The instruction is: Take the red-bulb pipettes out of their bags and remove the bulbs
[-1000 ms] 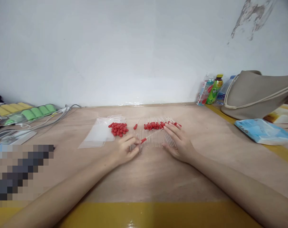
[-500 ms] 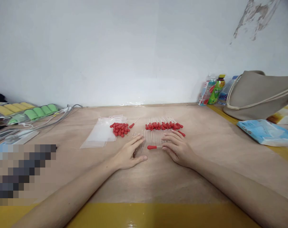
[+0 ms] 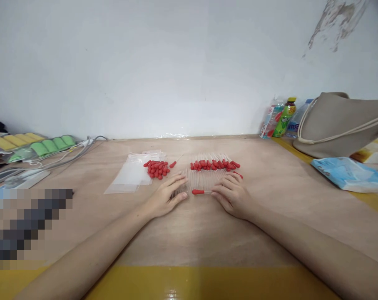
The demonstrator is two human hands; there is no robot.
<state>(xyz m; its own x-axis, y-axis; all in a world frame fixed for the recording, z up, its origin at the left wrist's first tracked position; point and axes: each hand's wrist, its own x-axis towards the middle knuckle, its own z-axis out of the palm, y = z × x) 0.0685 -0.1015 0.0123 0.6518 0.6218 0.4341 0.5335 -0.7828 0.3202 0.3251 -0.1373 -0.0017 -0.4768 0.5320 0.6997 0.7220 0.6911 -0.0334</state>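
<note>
Glass tubes (image 3: 200, 181) now sit bracketed: the left hand (image 3: 165, 199) has drawn its thumb toward their left end, grip unclear; the right hand (image 3: 234, 193) pinches a red-bulbed dropper (image 3: 198, 192) at their near edge.

The thin tubes (image 3: 203, 179) look clear and glossy, like glass or plastic; the red bulbs (image 3: 157, 168) look smooth and rubbery. The flat bags (image 3: 126, 176) are translucent plastic film, the tabletop (image 3: 182, 237) has a smooth, faint sheen, and the yellow tape (image 3: 145, 283) shines. The beige bag (image 3: 335, 121) looks matt.
</note>
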